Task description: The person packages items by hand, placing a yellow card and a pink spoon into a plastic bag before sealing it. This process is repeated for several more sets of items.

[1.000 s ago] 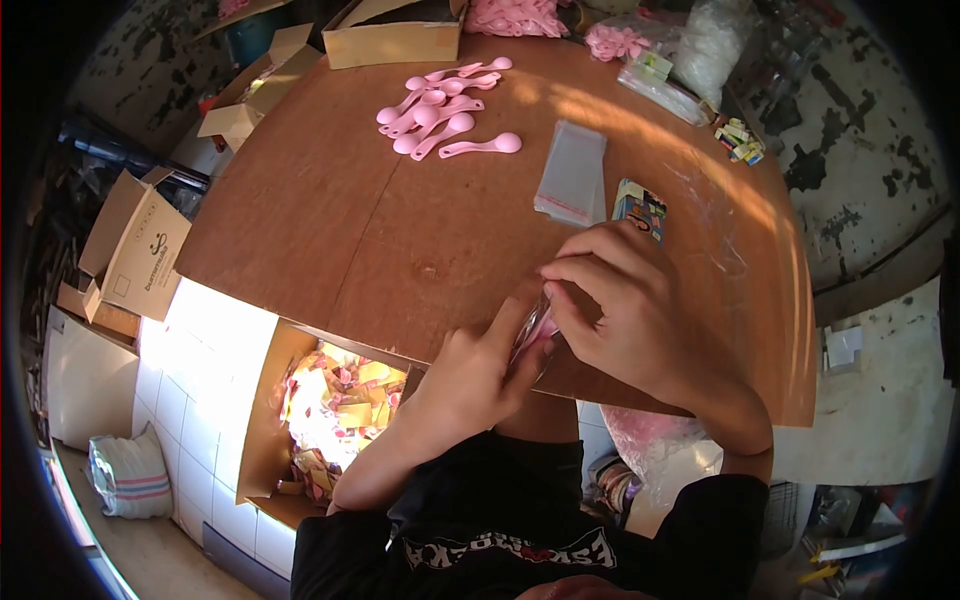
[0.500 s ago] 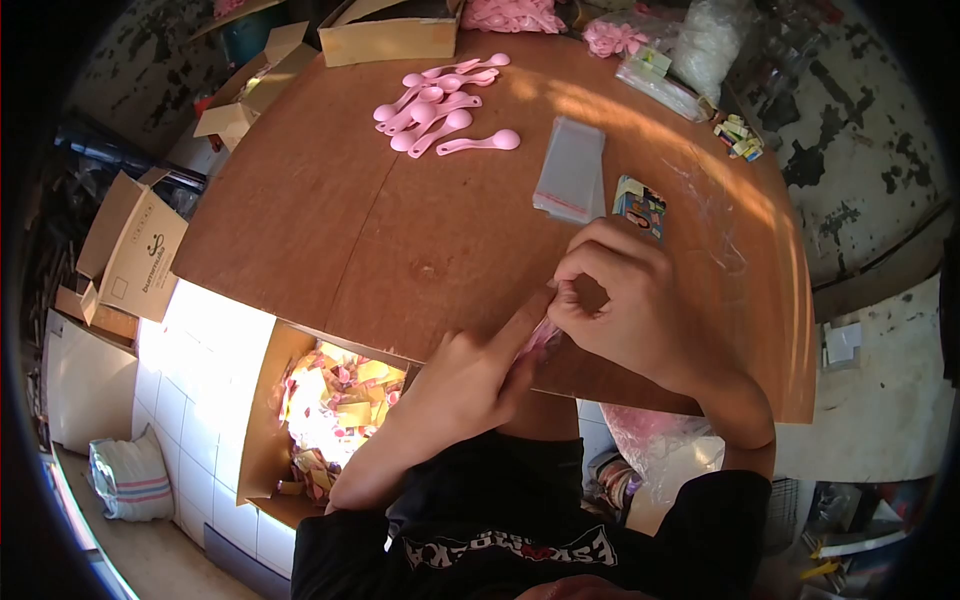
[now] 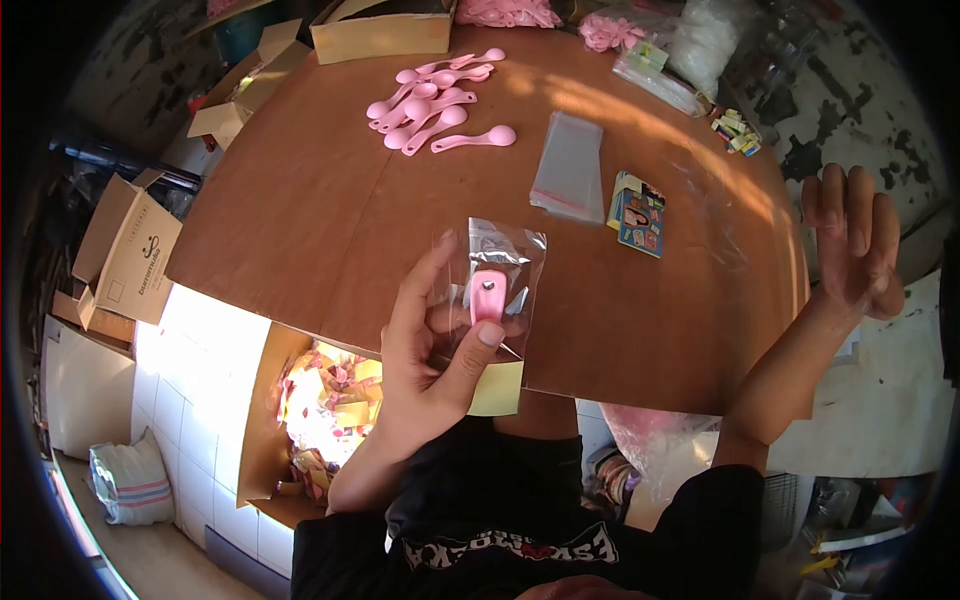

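My left hand holds a clear plastic bag upright near the table's front edge, its thumb pressed on the front. Inside the bag shows a pink spoon handle with a hole, and a yellow card sticks out below the thumb. My right hand is raised beyond the table's right edge, fingers curled loosely; whether it holds anything small is not visible. A stack of flat clear bags and a pile of small printed cards lie on the table. Several pink spoons are heaped at the back.
The brown table spans the middle. Below its front left edge stands a carton full of packed items. Another carton is at the back. Small yellow pieces and plastic packs lie at the back right.
My right hand has left the bag and moved far right. My left hand has turned and shifted left, showing the bag's front with the pink handle. The view has shifted slightly.
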Available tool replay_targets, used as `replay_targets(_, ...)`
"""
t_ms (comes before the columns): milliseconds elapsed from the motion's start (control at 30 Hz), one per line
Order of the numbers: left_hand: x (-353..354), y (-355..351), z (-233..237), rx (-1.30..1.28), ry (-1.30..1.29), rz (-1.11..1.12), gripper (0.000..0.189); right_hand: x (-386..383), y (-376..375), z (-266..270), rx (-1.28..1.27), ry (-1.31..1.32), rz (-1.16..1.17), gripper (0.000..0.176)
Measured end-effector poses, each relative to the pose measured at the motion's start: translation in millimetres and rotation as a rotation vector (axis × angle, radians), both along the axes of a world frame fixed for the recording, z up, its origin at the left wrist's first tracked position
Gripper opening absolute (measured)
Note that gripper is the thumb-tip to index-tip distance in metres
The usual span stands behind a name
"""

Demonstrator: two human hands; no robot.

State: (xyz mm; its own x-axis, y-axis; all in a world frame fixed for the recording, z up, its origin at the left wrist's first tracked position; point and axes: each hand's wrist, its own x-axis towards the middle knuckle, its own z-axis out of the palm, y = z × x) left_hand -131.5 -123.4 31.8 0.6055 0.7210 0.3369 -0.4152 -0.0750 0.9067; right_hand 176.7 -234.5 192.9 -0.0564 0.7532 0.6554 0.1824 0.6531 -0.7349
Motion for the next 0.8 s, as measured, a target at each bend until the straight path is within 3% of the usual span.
replay_targets(67, 5, -4, 6, -0.130, -0.060, 0.077, 0.065, 53, 3, -14, -0.099, 0.076, 0.572, 0.007)
replay_targets(100, 4, -6, 6, -0.166, -0.061, 0.074, 0.061, 87, 7, -37, -0.173, 0.087, 0.481, 0.008)
replay_targets(133, 2, -6, 6, -0.164, -0.069, 0.061, 0.061, 118, 8, -67, -0.272, 0.043, -0.133, 0.010)
replay_targets(167, 1, -5, 5, -0.132, -0.058, 0.042, 0.058, 143, 7, -101, -0.529, -0.279, -0.896, 0.012)
replay_targets(200, -1, -3, 3, -0.101, -0.051, 0.033, 0.055, 160, 0, -130, -0.625, -0.495, -1.168, 0.015)
replay_targets(233, -4, 0, -1, -0.054, -0.060, 0.008, 0.042, 161, -5, -143, -0.638, -0.565, -1.242, 0.018)
replay_targets(267, -2, 1, 0, -0.058, -0.078, 0.034, 0.042, 146, -6, -140, -0.600, -0.554, -1.229, 0.021)
replay_targets(333, -2, 4, 2, -0.183, -0.121, -0.158, 0.029, 100, 0, -130, -0.553, -0.505, -1.174, 0.024)
replay_targets(400, 10, 2, 3, -0.078, -0.009, -0.118, 0.024, 29, 5, -101, -0.327, -0.416, -0.906, 0.028)
replay_targets(467, 23, -2, -2, -0.077, -0.046, -0.171, 0.023, -30, 7, -76, -0.404, -0.216, -0.707, 0.032)
replay_targets(533, 30, -3, -5, -0.075, -0.041, -0.221, 0.023, -52, 5, -76, -0.425, -0.210, -0.317, 0.036)
replay_targets(633, 35, -6, -9, -0.050, 0.039, -0.269, 0.028, -91, 16, -87, -0.272, -0.297, -0.321, 0.032)
replay_targets(700, 36, -9, -7, -0.009, 0.135, -0.288, 0.032, -96, 17, -87, -0.529, -0.151, -0.175, 0.028)
replay_targets(733, 37, -11, -3, 0.010, 0.084, -0.262, 0.041, -95, 14, -82, -0.526, -0.145, -0.183, 0.028)
replay_targets(800, 40, -10, -1, 0.032, 0.034, -0.239, 0.050, -93, 11, -64, -0.136, -0.298, -0.356, 0.016)
